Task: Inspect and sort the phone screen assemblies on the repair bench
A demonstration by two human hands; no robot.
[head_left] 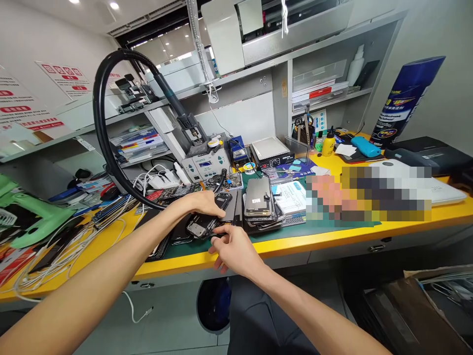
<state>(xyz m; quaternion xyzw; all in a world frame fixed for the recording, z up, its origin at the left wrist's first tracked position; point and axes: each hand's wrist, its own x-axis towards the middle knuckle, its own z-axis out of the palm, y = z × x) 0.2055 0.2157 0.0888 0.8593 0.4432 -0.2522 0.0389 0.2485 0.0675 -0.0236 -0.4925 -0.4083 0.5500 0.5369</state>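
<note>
A dark, opened phone [200, 229] with bare metal parts lies tilted over other phone pieces at the bench's front. My left hand [204, 202] reaches over it from above, closed on its upper part, its thumb along the right side. My right hand [236, 249] is at its lower right corner, index finger and thumb nearly together and the other fingers curled below. Whatever sits between those fingertips is too small to make out. Just right of my hands stands a stack of phone screens [257, 199]. Black phone parts lie under and left of the opened phone.
A hot air station [206, 162] stands behind, its black hose [96, 106] looping over the left side. White cables [83, 241] and a green device [35, 212] are at left. A blue spray can [404, 101] and white laptop [439, 190] are at right, near a blurred-out patch.
</note>
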